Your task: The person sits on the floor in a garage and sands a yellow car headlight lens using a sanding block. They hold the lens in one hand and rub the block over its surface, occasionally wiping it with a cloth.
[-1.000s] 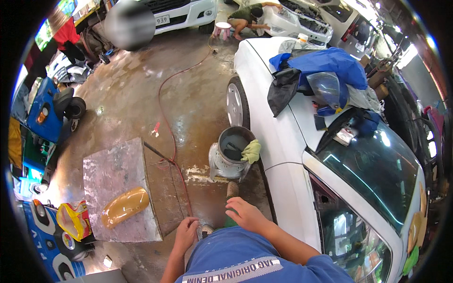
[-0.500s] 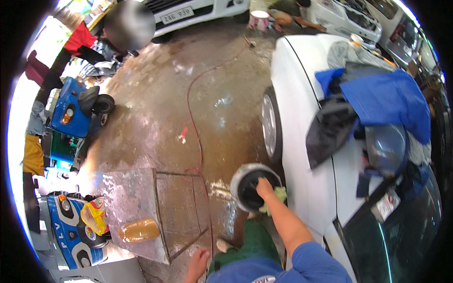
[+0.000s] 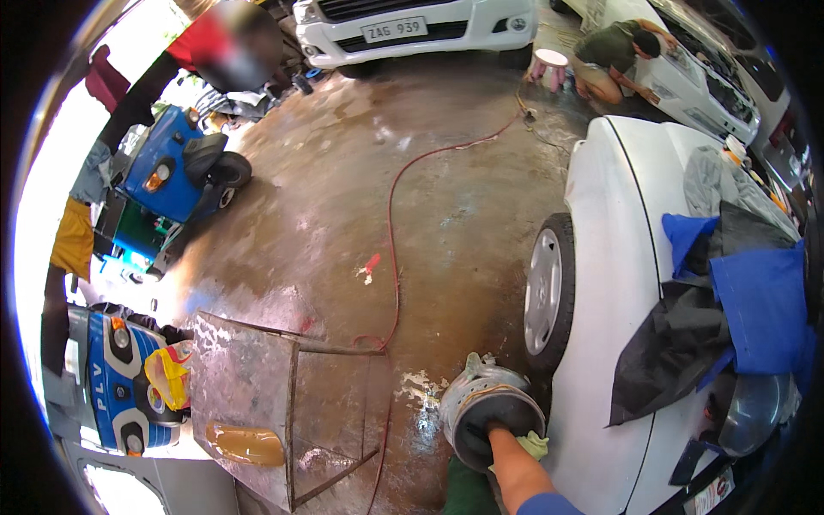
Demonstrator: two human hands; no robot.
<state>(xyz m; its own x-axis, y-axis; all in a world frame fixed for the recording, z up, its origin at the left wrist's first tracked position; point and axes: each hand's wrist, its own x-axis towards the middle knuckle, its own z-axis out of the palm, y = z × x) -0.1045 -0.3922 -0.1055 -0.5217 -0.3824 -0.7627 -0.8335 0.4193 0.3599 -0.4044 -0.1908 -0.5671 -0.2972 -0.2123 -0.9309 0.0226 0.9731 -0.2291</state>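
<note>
The round, dark-grey, rigid-looking bucket (image 3: 472, 427) is best held by its rim; the right hand (image 3: 496, 427) reaches inside, fingers hidden, closure indeterminable.

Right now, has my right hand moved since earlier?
Yes: judged against the bucket, your right hand went forward and down, from outside it to inside.

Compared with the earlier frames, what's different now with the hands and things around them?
The right hand, first near the body, has reached forward and down into the bucket; whether it grips anything there is hidden. The left hand has gone out of view as the camera view shifted. The yellow-green cloth is still at the bucket's rim, and the amber piece still lies on the table.
</note>
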